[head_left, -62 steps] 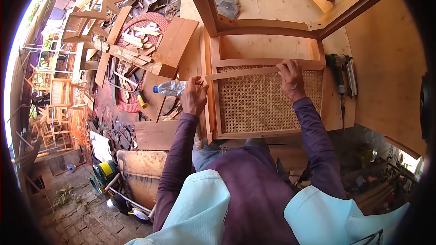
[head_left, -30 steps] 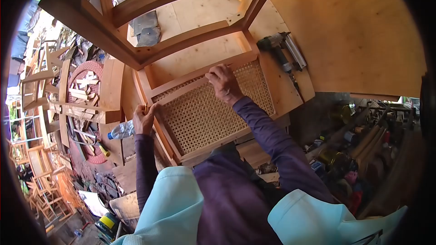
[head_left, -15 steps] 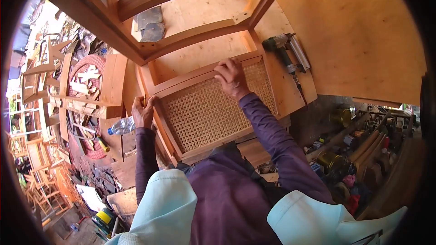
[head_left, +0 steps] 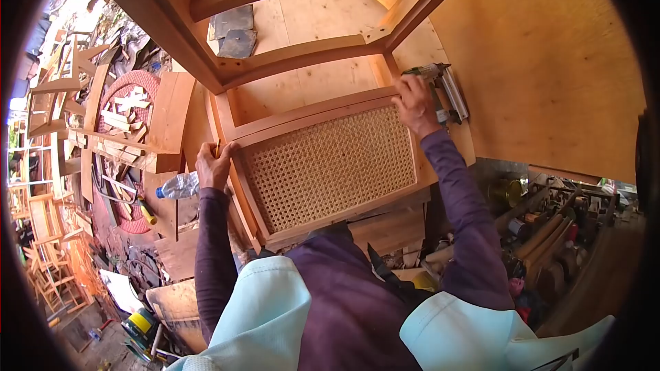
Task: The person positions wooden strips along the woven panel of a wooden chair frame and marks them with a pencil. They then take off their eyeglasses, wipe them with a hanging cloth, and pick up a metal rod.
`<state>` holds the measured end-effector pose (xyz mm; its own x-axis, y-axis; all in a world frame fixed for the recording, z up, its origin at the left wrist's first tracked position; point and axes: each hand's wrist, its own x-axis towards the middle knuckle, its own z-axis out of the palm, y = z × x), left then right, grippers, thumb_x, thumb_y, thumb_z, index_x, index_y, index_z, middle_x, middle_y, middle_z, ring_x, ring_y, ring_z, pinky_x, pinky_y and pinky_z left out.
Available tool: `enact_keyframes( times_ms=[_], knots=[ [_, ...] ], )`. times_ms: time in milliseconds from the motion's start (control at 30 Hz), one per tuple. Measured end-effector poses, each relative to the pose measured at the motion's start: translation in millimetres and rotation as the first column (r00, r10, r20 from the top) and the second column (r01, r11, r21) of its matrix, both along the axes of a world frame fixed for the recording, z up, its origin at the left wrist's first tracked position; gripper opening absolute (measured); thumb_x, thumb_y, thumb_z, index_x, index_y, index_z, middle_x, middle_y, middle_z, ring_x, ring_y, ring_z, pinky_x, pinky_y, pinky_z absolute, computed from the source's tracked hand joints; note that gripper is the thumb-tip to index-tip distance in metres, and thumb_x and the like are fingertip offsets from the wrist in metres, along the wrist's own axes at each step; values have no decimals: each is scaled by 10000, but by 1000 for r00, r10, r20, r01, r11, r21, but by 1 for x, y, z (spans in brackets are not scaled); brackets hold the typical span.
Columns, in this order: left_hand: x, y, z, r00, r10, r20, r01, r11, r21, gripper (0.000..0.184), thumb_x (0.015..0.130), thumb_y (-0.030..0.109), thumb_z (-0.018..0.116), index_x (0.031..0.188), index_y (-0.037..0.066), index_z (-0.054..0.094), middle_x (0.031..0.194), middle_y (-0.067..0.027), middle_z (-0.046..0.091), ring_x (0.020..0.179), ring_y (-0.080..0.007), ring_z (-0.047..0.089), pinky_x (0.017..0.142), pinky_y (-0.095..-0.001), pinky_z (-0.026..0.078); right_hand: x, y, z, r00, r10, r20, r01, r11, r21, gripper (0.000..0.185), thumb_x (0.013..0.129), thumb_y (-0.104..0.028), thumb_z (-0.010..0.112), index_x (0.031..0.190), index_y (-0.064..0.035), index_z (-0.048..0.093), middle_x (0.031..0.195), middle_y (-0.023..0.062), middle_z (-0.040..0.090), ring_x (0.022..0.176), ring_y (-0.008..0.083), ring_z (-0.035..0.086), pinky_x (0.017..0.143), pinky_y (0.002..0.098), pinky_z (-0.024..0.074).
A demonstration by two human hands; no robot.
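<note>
A wooden-framed cane panel [head_left: 330,165] lies in front of me, set against a larger wooden chair frame [head_left: 295,62]. My left hand [head_left: 214,165] is closed at the panel's upper left corner, thumb on the frame edge. A thin, yellowish, pencil-like stick [head_left: 218,148] shows between its fingers. At the upper right corner, my right hand [head_left: 417,106] has its fingers curled over the frame edge. Just behind that hand lies a nail gun [head_left: 450,93], partly hidden by it.
A plastic bottle [head_left: 179,186] lies beside my left wrist. Further left, a red round woven seat [head_left: 134,86] carries wood offcuts, with a yellow-handled tool [head_left: 148,213] near it. A large plywood sheet [head_left: 536,62] stands at right, above cluttered tools [head_left: 543,227]. Dark flat pieces [head_left: 237,41] lie behind.
My right hand has moved right along the panel's top edge, from near its middle to the upper right corner. The left hand stays at its corner. The view has shifted slightly.
</note>
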<state>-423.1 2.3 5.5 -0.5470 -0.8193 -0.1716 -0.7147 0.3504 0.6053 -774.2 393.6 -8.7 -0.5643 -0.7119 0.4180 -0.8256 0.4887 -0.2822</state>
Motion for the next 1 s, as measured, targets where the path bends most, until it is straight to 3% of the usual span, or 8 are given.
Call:
enact_keyframes(
  times_ms=[67, 200, 533, 600, 633, 767, 867, 1000],
  knots=[
    [1, -1, -1, 1000, -9, 22, 9, 1000, -6, 632, 838, 507, 901, 1016, -65, 701, 881, -213, 760, 841, -316, 747, 803, -430, 572, 31, 8, -11, 997, -61, 37, 52, 979, 198, 495, 843, -91, 804, 1319, -43, 675, 1217, 121, 588, 1158, 339, 563, 990, 488, 472],
    [0, -3, -2, 999, -26, 42, 27, 999, -24, 628, 840, 520, 894, 991, -56, 697, 867, -210, 754, 831, -316, 742, 799, -436, 569, 53, 10, -48, 992, -122, -36, 125, 988, 90, 621, 871, -92, 794, 1457, -9, 604, 1257, 126, 555, 1186, 349, 547, 994, 489, 455],
    [7, -18, -26, 997, -58, -54, 61, 997, 54, 599, 814, 506, 900, 899, -58, 716, 806, -197, 737, 722, -235, 688, 672, -404, 544, 50, 2, -26, 994, -105, -4, 105, 992, 73, 469, 837, -84, 800, 1290, -22, 690, 1243, 140, 589, 1168, 369, 562, 990, 502, 471],
    [3, -11, -12, 999, -37, 0, 37, 998, 42, 622, 812, 509, 895, 951, -73, 724, 845, -226, 751, 793, -279, 722, 729, -435, 552, 59, -27, -15, 1000, -23, 12, 23, 1000, -9, 417, 821, -66, 806, 1226, -27, 713, 1247, 148, 602, 1160, 378, 573, 983, 506, 484],
    [3, -7, -19, 995, -24, -98, 18, 998, -65, 600, 815, 517, 894, 842, -48, 692, 729, -122, 680, 704, -175, 632, 641, -403, 497, 67, -46, -10, 1000, 17, 1, -17, 999, -51, 402, 814, -58, 810, 1205, -29, 721, 1253, 152, 606, 1155, 380, 579, 978, 506, 491],
    [2, -5, -27, 999, 34, -42, -37, 997, -68, 614, 809, 521, 894, 881, -58, 703, 755, -133, 690, 742, -213, 650, 687, -409, 511, 118, -124, 3, 965, 261, 42, -242, 936, -258, 437, 798, -70, 833, 1214, -42, 699, 1219, 149, 612, 1120, 378, 593, 955, 504, 501],
    [1, -3, -7, 998, 18, -68, -13, 998, 67, 641, 794, 522, 892, 946, -76, 717, 854, -215, 743, 805, -290, 714, 749, -431, 557, 140, -151, -17, 958, 274, 79, -250, 939, -236, 432, 800, -94, 834, 1204, -47, 689, 1164, 130, 602, 1099, 361, 597, 949, 500, 493],
    [4, -12, -32, 987, 4, -161, 10, 996, 86, 583, 797, 440, 929, 933, -79, 700, 822, -155, 745, 741, -205, 693, 693, -377, 552, 134, -122, -15, 979, 199, 46, -191, 970, -150, 451, 802, -110, 833, 1226, -49, 693, 1157, 106, 604, 1095, 341, 599, 947, 505, 482]
  ],
)
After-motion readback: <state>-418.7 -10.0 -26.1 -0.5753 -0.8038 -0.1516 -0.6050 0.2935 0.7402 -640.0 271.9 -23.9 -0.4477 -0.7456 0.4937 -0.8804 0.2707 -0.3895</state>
